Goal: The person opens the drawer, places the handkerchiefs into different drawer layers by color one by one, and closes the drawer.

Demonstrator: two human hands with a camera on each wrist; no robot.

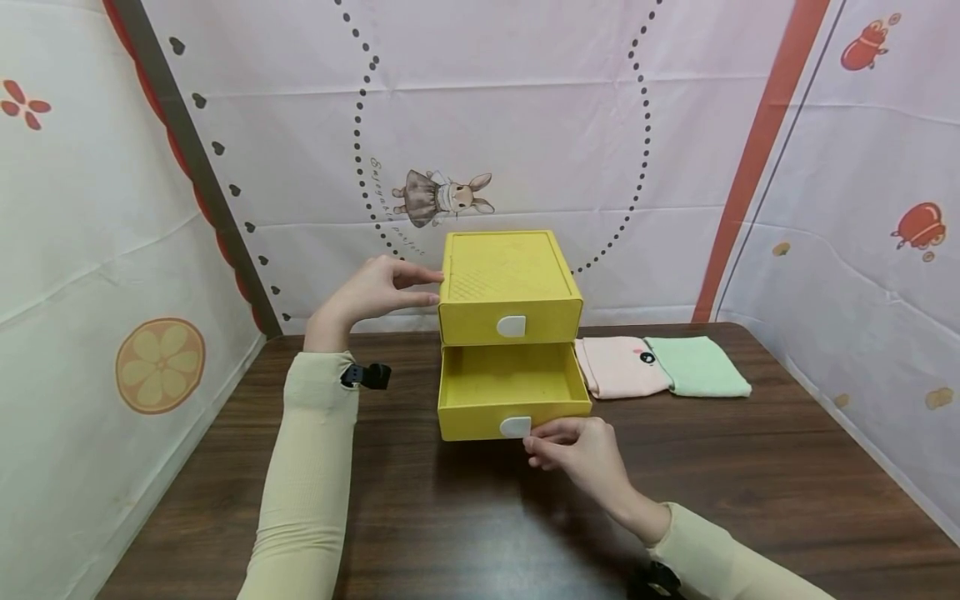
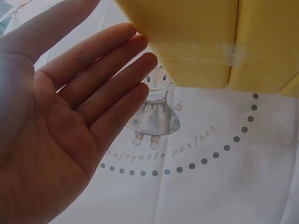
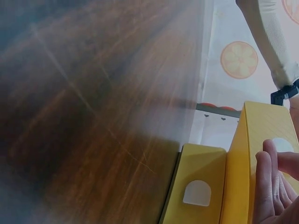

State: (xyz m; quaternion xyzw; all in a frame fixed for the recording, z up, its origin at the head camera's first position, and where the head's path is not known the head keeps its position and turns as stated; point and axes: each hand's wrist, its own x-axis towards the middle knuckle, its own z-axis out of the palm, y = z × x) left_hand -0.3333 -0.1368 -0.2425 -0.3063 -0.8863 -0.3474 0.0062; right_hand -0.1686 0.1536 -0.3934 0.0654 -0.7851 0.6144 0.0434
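Observation:
A yellow drawer cabinet (image 1: 512, 265) stands at the back middle of the table. Its middle drawer (image 1: 468, 422) is pulled forward, and the yellow inside floor shows. The top drawer and the bottom drawer (image 3: 215, 163) are closed; the open one hides the bottom one in the head view. White tabs mark the fronts. My right hand (image 1: 581, 454) pinches the open drawer's white tab (image 1: 515, 427) between thumb and fingers. With fingers extended, my left hand (image 1: 380, 292) touches the cabinet's upper left side. The left wrist view shows its fingertips at the yellow edge.
A folded pink cloth (image 1: 622, 367) and a folded green cloth (image 1: 697, 367) lie right of the cabinet. Beneath everything is a dark wood table (image 1: 420, 533). A printed white curtain (image 1: 510, 100) stands behind the cabinet and along both sides.

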